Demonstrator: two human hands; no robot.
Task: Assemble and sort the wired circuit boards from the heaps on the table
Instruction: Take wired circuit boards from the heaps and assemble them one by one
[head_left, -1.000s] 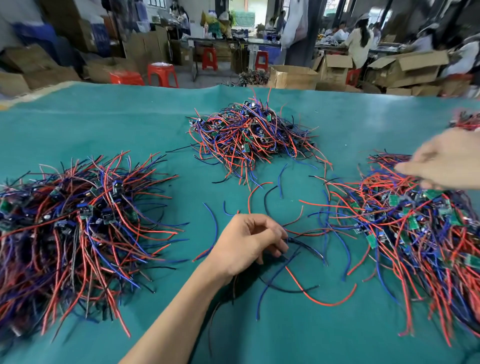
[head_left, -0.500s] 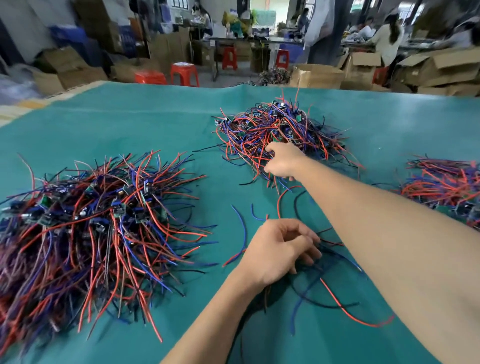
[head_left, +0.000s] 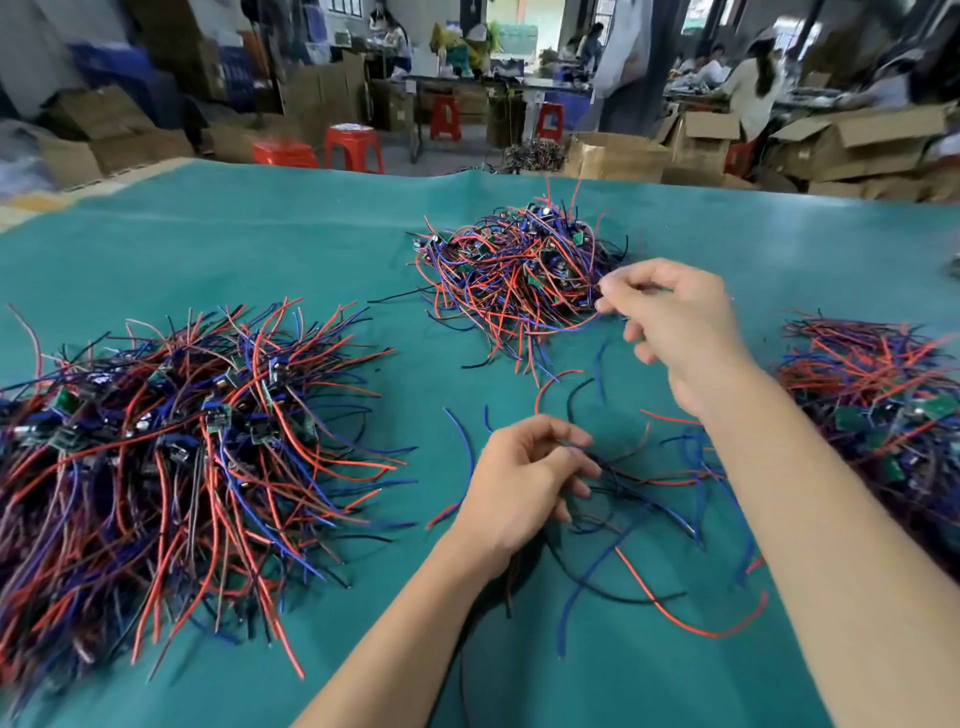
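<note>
We note right hand (head_left: 670, 317) pinching wired board at far heap (head_left: 519, 270) edge; left hand (head_left: 524, 478) grip curled round loose wires (head_left: 649, 519) on tabletop (head_left: 260, 249) — advise slow lift, untangle leads.

A matt teal cloth covers the worktop (head_left: 260, 249), smooth, with a soft crease along its far edge. The heaps of wires (head_left: 171, 441) wear red, blue and black plastic insulation with a slight sheen; small green circuit boards (head_left: 218, 418) sit among them. Upper right of the frame, brown cardboard boxes (head_left: 857, 140) look dull and papery. Upper centre, red plastic stools (head_left: 353, 148) show a faint gloss.
</note>
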